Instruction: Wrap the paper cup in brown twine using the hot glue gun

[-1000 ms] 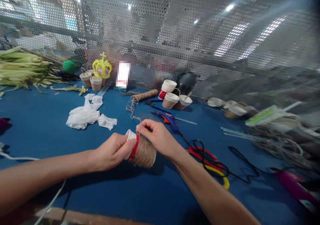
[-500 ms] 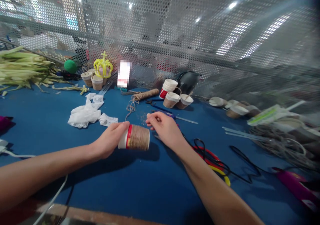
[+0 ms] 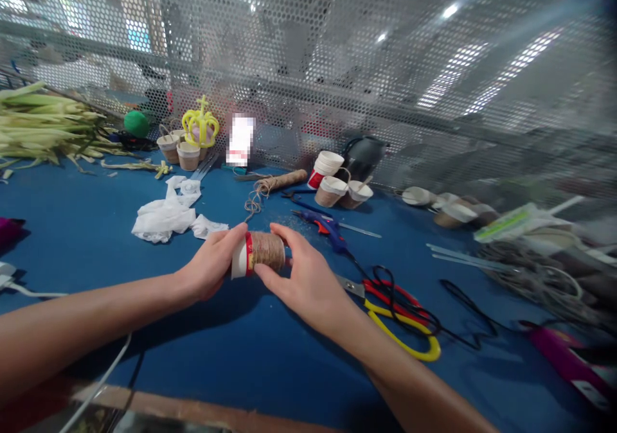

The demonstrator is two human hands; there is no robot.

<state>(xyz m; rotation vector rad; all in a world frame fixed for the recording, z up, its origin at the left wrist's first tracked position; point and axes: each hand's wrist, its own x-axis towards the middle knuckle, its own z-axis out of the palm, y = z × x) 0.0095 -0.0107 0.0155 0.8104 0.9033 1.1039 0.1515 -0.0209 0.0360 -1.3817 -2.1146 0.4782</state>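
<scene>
A paper cup, lying sideways in the air above the table, has brown twine wound around much of its side; a red band and white rim end show on the left. My left hand is closed around the white end. Against the wound part and the base end my right hand presses its thumb and fingers. A loose strand of twine runs from the cup back to a twine roll. Right of my hands lies a blue glue gun. Scissors with red and yellow handles lie beside my right forearm.
Crumpled white cloth lies at left, near pale husks. Small twine-wrapped buckets stand at the back, before a perforated metal screen. Clear glue sticks, a grey cord bundle and black cable lie at right.
My right hand has moved left and down from beside the cup and now grips its wound end. The cup has shifted slightly up. The scissors and glue gun are more exposed.
</scene>
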